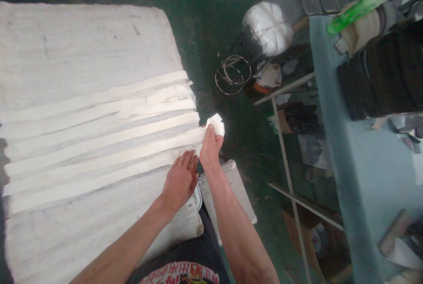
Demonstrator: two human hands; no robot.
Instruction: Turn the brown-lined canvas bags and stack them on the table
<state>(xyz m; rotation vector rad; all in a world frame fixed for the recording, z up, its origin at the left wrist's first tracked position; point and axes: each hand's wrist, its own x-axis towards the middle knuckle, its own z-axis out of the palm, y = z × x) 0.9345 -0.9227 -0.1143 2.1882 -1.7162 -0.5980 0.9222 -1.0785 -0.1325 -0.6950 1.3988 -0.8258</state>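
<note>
Several long white fabric strips (99, 143) lie side by side across a pale padded board (92, 37), their right ends near its right edge. My right hand (211, 143) is just past that edge, with thumb and fingers closed on the bunched end of a white strip (216, 124). From there the strip runs back leftward over the board. My left hand (181, 177) rests palm down at the board's edge, fingers stretched out over the end of the nearest strip. Whether anything lies under its fingertips is hidden.
A stool with a white wrapped seat (269, 28) stands on the green floor beyond the board. At the right is a table with a blue-grey top (380, 165), bearing dark stacked rolls (380, 72) and a green bottle (370, 4). A metal frame (287, 165) stands below its edge.
</note>
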